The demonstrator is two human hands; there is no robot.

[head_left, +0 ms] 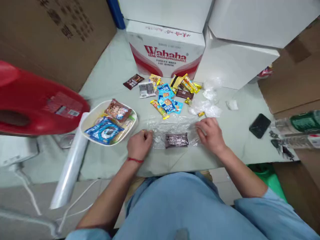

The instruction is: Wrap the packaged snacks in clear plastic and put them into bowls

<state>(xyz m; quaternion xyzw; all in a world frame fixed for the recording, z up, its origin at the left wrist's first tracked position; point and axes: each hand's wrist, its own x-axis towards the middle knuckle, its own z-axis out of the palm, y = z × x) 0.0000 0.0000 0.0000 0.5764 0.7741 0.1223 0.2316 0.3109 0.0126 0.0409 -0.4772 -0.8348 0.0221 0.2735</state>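
A sheet of clear plastic film (158, 137) lies crinkled on the table in front of me. On its middle rests a dark brown snack packet (176, 140), partly covered by shiny film. My left hand (139, 146), with a red string at the wrist, is closed on the film's left edge, thumb against curled fingers. At the right edge, my right hand (211, 136) pinches the film between thumb and fingers. Just beyond the film lie several small snack packs, among them blue packets (167, 104) and a yellow one (160, 109).
A white tub (137, 120) of snack packets stands left of my hands, beside a long roll of plastic film (70, 163). Behind stands a Wahaha box (166, 55). Crumpled clear film (208, 108), a black phone (260, 125), keys (282, 148) and bottles (305, 121) lie right.
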